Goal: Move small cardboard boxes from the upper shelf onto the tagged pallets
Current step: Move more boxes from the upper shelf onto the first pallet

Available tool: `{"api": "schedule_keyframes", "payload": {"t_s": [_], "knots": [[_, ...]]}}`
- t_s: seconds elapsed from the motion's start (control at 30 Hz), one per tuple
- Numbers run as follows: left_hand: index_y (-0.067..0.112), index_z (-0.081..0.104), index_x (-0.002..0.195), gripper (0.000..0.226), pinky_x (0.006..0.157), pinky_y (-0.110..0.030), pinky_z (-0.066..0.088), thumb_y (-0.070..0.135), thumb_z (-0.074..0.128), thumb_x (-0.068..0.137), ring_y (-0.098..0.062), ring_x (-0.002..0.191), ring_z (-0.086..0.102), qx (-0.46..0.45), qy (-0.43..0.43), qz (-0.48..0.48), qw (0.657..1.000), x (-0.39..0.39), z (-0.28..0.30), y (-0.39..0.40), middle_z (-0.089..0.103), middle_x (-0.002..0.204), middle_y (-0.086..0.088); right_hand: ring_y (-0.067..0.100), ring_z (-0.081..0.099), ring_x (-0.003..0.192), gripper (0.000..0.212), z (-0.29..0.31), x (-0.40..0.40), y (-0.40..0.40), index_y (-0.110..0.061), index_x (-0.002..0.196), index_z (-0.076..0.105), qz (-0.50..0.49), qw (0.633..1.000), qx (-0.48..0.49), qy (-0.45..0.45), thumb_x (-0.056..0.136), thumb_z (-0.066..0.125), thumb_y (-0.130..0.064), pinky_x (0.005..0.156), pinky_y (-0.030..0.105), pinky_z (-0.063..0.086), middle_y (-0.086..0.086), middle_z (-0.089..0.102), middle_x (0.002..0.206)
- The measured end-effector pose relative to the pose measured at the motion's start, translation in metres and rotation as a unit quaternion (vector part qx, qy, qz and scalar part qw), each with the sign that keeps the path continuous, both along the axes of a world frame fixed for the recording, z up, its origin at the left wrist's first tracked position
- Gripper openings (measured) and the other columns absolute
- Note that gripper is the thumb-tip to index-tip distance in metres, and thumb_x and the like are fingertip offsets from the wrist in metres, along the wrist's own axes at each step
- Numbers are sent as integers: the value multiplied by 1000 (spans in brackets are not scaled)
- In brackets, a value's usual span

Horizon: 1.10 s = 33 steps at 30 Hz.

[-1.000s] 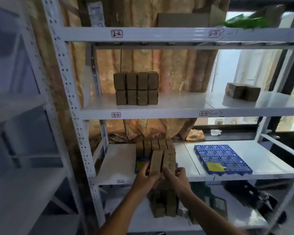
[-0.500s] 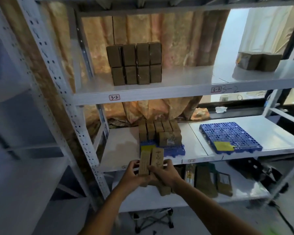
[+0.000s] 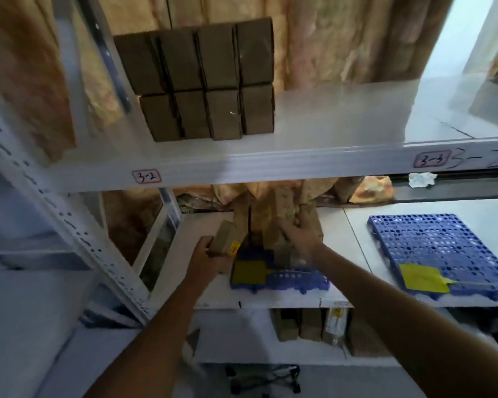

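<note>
Several small cardboard boxes (image 3: 210, 81) stand stacked in two rows on the upper shelf (image 3: 314, 162) labelled 3-2. On the shelf below, a blue pallet (image 3: 282, 278) with a yellow tag (image 3: 249, 272) carries more brown boxes (image 3: 256, 214) at its back. My left hand (image 3: 206, 258) grips a small cardboard box (image 3: 227, 239) at the pallet's left edge. My right hand (image 3: 298, 235) holds another small box (image 3: 283, 208) upright over the pallet, against the boxes standing there. The picture is blurred by motion.
A second blue pallet (image 3: 443, 248) with a yellow tag (image 3: 423, 278) lies bare on the right of the same shelf. More boxes and packets (image 3: 311, 326) sit on the bottom shelf. White perforated uprights (image 3: 69, 225) frame the bay; a curtain (image 3: 328, 38) hangs behind.
Both hands held two boxes together in front of the shelf edge; they have now separated and reached forward over the left pallet, one box in each. The camera has moved closer and tilted down.
</note>
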<state>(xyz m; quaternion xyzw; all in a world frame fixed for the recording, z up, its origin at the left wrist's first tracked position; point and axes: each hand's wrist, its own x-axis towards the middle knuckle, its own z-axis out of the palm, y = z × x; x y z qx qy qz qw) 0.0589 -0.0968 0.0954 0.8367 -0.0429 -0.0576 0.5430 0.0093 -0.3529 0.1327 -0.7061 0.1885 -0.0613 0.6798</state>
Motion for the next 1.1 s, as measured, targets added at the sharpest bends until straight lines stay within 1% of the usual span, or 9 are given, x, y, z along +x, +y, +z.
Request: {"api": "schedule_keyframes", "payload": {"t_s": [0.07,0.13,0.23,0.4,0.5,0.73,0.93,1.0,1.1], "knots": [[3,61,121,53,77,-58,56,12,82,74,-43,98,65,64,-28,-14,997,19,-5,1,66,108,-22,29,75,99,47,5,17,-23,-23,128,64,-27,999,15,-32,87,79,-39,83,45,64,8,77,110],[8,62,129,55,90,-52,53,18,83,79,-37,109,62,149,-40,-36,987,36,-11,-3,63,121,-18,28,76,101,46,6,31,-44,-20,125,65,-40,998,-1,-38,87,78,-40,92,53,61,7,78,109],[11,63,132,59,93,-38,51,18,84,78,-33,113,62,203,-73,-71,974,55,-16,-13,65,125,-14,26,76,100,48,3,46,-69,-18,126,66,-37,998,-20,-36,87,77,-42,93,51,61,5,78,108],[14,62,118,55,73,-40,59,15,88,70,-25,91,69,199,-80,-133,968,66,-17,-35,70,106,-10,14,76,84,31,-5,62,-83,-20,120,67,-50,997,13,-52,93,76,-32,68,29,62,-3,76,93],[17,63,114,52,72,-33,55,19,88,69,-20,91,66,201,-89,-153,963,69,-24,-44,68,104,-5,2,73,71,27,-11,67,-85,-19,116,68,-31,998,-17,-52,94,74,-34,58,16,55,-11,76,80],[21,68,122,55,99,-39,47,11,83,70,-28,109,56,217,-113,-134,960,73,-39,-46,52,116,-7,4,73,69,35,-20,76,-78,-20,114,68,-11,998,-42,-50,88,77,-41,57,17,54,-11,76,80],[27,63,126,56,91,-29,47,7,77,75,-22,106,58,196,-119,-108,967,71,-43,-47,49,118,-1,23,72,80,48,-19,84,-75,-14,113,68,0,999,-38,-26,82,75,-50,77,41,61,7,75,89],[24,62,125,54,90,-30,49,6,76,77,-23,106,59,184,-125,-105,969,71,-44,-46,48,118,-2,21,74,83,46,-18,83,-73,-17,118,65,-5,1000,-20,-24,86,75,-48,74,34,63,6,74,96],[18,59,131,56,96,-40,51,6,74,79,-27,112,57,175,-119,-99,972,71,-48,-47,48,125,-7,4,69,63,48,-18,81,-69,-18,123,56,-16,1000,8,-18,88,77,-43,56,17,57,2,70,90]]}}
